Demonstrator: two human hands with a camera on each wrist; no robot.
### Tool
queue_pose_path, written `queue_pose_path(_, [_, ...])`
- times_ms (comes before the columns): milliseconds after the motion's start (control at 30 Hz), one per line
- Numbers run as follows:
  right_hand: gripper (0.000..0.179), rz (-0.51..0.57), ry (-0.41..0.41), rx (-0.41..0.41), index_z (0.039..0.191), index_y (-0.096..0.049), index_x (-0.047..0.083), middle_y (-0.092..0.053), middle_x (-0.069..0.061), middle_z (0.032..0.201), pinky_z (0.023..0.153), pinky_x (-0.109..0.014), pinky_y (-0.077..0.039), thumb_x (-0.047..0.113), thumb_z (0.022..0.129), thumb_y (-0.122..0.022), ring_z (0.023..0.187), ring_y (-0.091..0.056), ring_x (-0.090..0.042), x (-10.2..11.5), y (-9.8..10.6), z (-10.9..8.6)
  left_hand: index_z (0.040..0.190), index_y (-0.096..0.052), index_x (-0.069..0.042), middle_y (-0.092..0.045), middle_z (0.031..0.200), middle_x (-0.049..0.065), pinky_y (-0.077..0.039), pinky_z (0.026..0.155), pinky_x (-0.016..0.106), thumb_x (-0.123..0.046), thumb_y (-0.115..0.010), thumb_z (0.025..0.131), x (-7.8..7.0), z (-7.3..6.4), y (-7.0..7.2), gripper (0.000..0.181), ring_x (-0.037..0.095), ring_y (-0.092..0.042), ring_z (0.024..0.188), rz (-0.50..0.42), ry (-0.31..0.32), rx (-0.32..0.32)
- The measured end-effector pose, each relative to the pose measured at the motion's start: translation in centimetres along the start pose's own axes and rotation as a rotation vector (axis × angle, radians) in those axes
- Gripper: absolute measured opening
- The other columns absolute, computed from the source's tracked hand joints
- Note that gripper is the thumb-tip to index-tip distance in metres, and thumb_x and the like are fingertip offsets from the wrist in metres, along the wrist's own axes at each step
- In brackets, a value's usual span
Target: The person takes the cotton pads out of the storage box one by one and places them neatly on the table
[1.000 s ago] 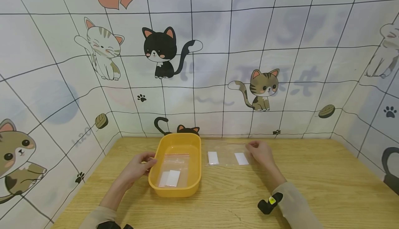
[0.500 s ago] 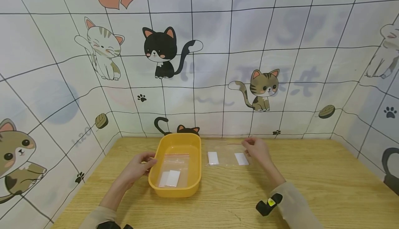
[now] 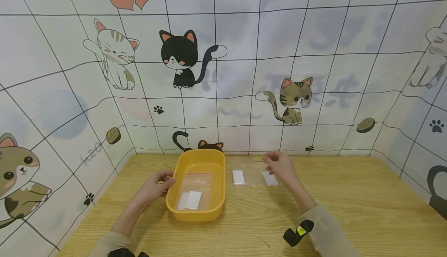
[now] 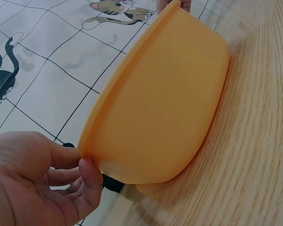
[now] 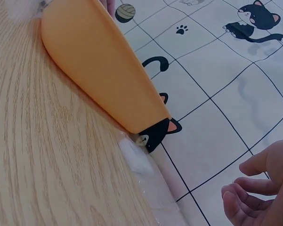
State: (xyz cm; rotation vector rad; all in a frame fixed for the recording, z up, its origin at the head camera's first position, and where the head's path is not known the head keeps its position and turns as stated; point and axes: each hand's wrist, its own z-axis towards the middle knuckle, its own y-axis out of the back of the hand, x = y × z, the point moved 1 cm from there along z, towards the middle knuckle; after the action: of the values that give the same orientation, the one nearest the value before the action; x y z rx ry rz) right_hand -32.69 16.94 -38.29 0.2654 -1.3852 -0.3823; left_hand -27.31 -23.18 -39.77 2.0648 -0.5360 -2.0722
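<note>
In the head view a yellow plastic basin (image 3: pixel 195 215) stands on the table. My left hand (image 3: pixel 153 189) pinches its left rim between thumb and fingers, as the left wrist view shows at the basin's edge. Inside the basin lie clear zip bags (image 3: pixel 198 180) with white rectangular pieces in them. Right of the basin, clear bags (image 3: pixel 253 171) lie flat on the table, with one white rectangle (image 3: pixel 239 177) near the basin and another (image 3: pixel 270 178) further right. Over the right-hand bag hovers my right hand (image 3: pixel 282 167). Its fingers are loosely bent with nothing between them in the right wrist view.
The wooden table (image 3: pixel 356 202) extends to both sides and toward me. Behind it rises a cloth backdrop (image 3: pixel 237 105) with cat drawings and grid lines. A dark curved object (image 3: pixel 438 191) shows at the far right edge.
My right hand has moved left across the top of the right-hand bag, partly covering its seal line. My left hand, the basin and the bags have stayed in place.
</note>
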Motion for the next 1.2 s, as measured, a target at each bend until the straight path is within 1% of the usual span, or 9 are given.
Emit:
queue_pose_path(133, [0.028,0.027,0.006,0.014,0.117,-0.064,-0.010,-0.068,-0.018,0.098,0.062,-0.027,-0.055,0.011,0.098,-0.062,0.076,-0.067,-0.032,0.4,-0.4,-0.2,0.134,-0.052,0.012,-0.056,0.109,0.021,-0.057,0.072,0.034,-0.007,-0.055,0.104,0.0,0.0,0.0,0.036,0.027,-0.061,0.089,-0.006,0.019,-0.013])
queue_pose_path(200, [0.028,0.037,0.015,0.022,0.117,-0.064,-0.009,-0.068,-0.018,0.099,0.062,-0.028,-0.056,0.012,0.098,-0.063,0.076,-0.067,-0.032,0.7,-0.6,-0.3,0.134,-0.052,0.012,-0.056,0.109,0.022,-0.057,0.072,0.034,-0.007,-0.055,0.104,0.0,0.0,0.0,0.036,0.027,-0.061,0.089,-0.003,0.015,-0.010])
queue_pose_path(333, [0.027,0.038,0.048,0.038,0.115,-0.065,-0.008,-0.070,-0.017,0.099,0.062,-0.029,-0.057,0.013,0.098,-0.063,0.074,-0.068,-0.027,1.4,-1.0,-0.7,0.134,-0.052,0.012,-0.056,0.109,0.023,-0.057,0.072,0.035,-0.008,-0.056,0.104,0.0,0.0,0.0,0.037,0.027,-0.061,0.089,-0.004,0.005,-0.005])
queue_pose_path(533, [0.025,0.043,0.076,0.060,0.115,-0.065,-0.008,-0.069,-0.019,0.098,0.062,-0.032,-0.058,0.011,0.098,-0.063,0.072,-0.068,-0.026,2.5,-1.8,-1.3,0.134,-0.050,0.014,-0.056,0.110,0.023,-0.058,0.072,0.037,-0.009,-0.055,0.104,0.1,0.0,0.1,0.038,0.027,-0.062,0.089,-0.006,-0.020,0.012])
queue_pose_path(667, [0.024,0.057,0.078,0.075,0.115,-0.066,-0.008,-0.070,-0.017,0.096,0.063,-0.033,-0.058,0.011,0.099,-0.064,0.070,-0.067,-0.023,2.9,-2.3,-1.6,0.134,-0.051,0.013,-0.056,0.109,0.022,-0.058,0.072,0.037,-0.009,-0.056,0.104,0.1,0.0,0.1,0.037,0.026,-0.062,0.088,-0.002,-0.008,0.006])
queue_pose_path(733, [0.024,0.066,0.080,0.083,0.114,-0.066,-0.007,-0.069,-0.015,0.095,0.064,-0.033,-0.058,0.011,0.099,-0.064,0.071,-0.067,-0.024,3.1,-2.4,-1.8,0.133,-0.053,0.012,-0.057,0.108,0.021,-0.058,0.072,0.036,-0.008,-0.056,0.104,0.1,0.0,0.0,0.036,0.026,-0.062,0.088,-0.003,0.004,-0.001])
queue_pose_path(900, [0.024,0.095,0.087,0.103,0.115,-0.066,-0.007,-0.069,-0.015,0.096,0.064,-0.034,-0.058,0.011,0.099,-0.064,0.075,-0.068,-0.030,3.7,-2.8,-2.2,0.132,-0.052,0.013,-0.057,0.107,0.020,-0.058,0.070,0.036,-0.008,-0.057,0.103,0.1,0.1,-0.1,0.036,0.024,-0.061,0.086,-0.016,-0.003,0.002])
queue_pose_path(1033, [0.024,0.116,0.094,0.102,0.113,-0.067,-0.007,-0.070,-0.015,0.095,0.064,-0.034,-0.058,0.011,0.098,-0.066,0.075,-0.068,-0.029,4.4,-3.1,-2.6,0.133,-0.051,0.014,-0.057,0.109,0.022,-0.057,0.070,0.035,-0.009,-0.056,0.104,0.2,0.2,0.0,0.038,0.024,-0.062,0.087,-0.011,-0.009,0.000])
queue_pose_path(1200, [0.024,0.115,0.082,0.107,0.114,-0.067,-0.005,-0.069,-0.014,0.095,0.065,-0.034,-0.058,0.013,0.098,-0.066,0.077,-0.068,-0.030,5.0,-3.5,-2.8,0.134,-0.051,0.013,-0.058,0.111,0.023,-0.057,0.071,0.034,-0.009,-0.057,0.104,0.2,0.2,-0.1,0.038,0.025,-0.062,0.087,0.000,0.013,-0.013])
